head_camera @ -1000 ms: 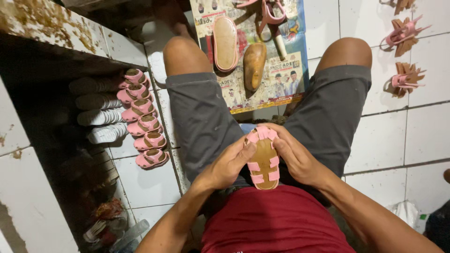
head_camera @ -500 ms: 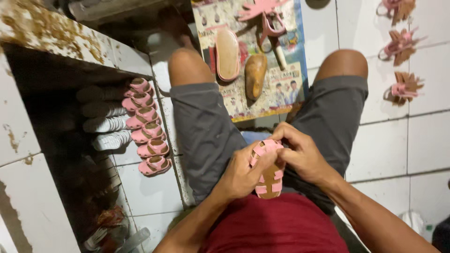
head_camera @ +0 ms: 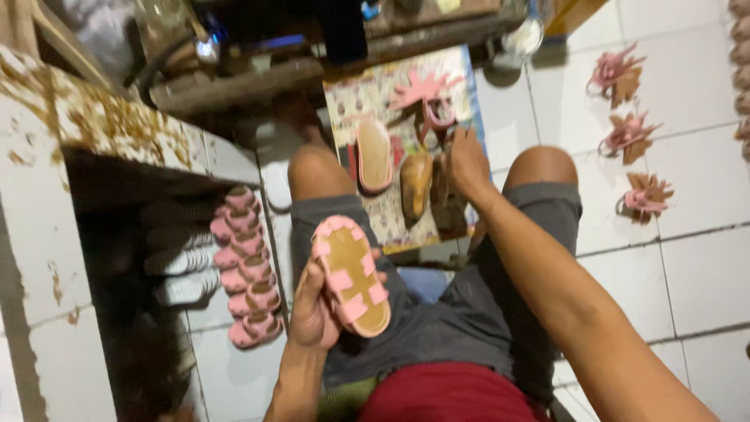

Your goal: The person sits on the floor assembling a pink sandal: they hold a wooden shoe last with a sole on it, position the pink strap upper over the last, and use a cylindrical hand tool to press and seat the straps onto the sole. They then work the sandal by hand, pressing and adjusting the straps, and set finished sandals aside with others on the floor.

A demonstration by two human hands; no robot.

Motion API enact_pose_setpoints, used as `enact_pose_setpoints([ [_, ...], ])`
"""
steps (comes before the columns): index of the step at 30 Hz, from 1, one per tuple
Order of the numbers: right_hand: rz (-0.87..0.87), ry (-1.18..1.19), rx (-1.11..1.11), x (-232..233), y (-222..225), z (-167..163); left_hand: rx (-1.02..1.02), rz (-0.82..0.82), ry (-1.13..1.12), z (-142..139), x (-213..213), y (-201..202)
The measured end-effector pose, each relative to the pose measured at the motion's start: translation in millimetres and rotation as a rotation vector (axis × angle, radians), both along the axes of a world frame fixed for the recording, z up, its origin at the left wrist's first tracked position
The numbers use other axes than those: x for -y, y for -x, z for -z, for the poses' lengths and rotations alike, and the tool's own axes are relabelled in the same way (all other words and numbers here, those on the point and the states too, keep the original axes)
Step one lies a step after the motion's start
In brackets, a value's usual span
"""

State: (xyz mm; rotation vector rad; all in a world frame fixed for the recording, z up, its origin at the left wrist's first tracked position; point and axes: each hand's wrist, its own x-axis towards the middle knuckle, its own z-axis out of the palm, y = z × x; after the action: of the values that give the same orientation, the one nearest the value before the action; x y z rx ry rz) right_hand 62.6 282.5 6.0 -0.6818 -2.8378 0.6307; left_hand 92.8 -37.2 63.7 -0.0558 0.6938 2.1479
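Over our left thigh, our left hand (head_camera: 312,312) grips the small pink sandal (head_camera: 351,275) by its edge, sole up. It looks light and bendy, best held along the sole's rim. Our right hand (head_camera: 467,162) reaches onto the printed mat (head_camera: 367,98); whether it grips anything we cannot tell.

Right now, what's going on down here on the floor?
A seated person works on small pink sandals. The left hand holds one pink sandal sole-up over the lap, while the right hand reaches forward to tools on a printed mat. A row of finished pink sandals lies on the tiled floor beside them.
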Motion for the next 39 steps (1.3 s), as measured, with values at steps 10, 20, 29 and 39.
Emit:
enact_pose_setpoints([
  [10,0.338,0.799,0.499,-2,-68,-9,-0.173,-0.234,0.149,-1,-4,39],
  [20,0.098,2.03,-0.217,46,-124,-41,-0.338,-0.158,0.363,3,-34,89],
  [29,-0.063,2.272,-0.3,69,-93,-47,-0.381,-0.169,0.45,13,-46,96],
  [39,-0.004,2.065,-0.35,75,-89,-38,-0.37,-0.182,0.392,19,-46,97],
])
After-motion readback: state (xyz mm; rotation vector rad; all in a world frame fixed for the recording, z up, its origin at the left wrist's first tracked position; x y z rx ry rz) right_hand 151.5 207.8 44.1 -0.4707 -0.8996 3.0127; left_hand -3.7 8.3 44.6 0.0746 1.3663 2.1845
